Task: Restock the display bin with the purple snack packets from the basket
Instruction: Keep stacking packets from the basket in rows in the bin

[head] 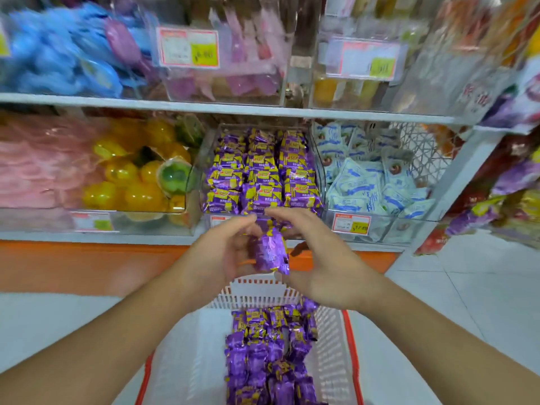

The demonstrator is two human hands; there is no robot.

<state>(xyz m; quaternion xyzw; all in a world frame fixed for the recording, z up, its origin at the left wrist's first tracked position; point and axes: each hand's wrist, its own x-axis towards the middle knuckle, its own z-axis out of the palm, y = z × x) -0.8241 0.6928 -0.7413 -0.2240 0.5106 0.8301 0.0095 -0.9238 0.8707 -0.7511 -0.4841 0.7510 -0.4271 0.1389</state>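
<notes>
Here both hands meet over the white slatted plastic basket with the red rim [257, 290]: the left hand [225, 252] and right hand [324, 270] are closed together around a small bunch of shiny purple foil snack packets [270, 252], its long axis running roughly from 12 to 6 o'clock. The clear plastic display bin [201, 159], already showing rows of like packets, lies just beyond the fingertips at 12 o'clock. Neither hand looks clearly nearer, while more packets [268, 355] wait in the basket at 6 o'clock.
</notes>
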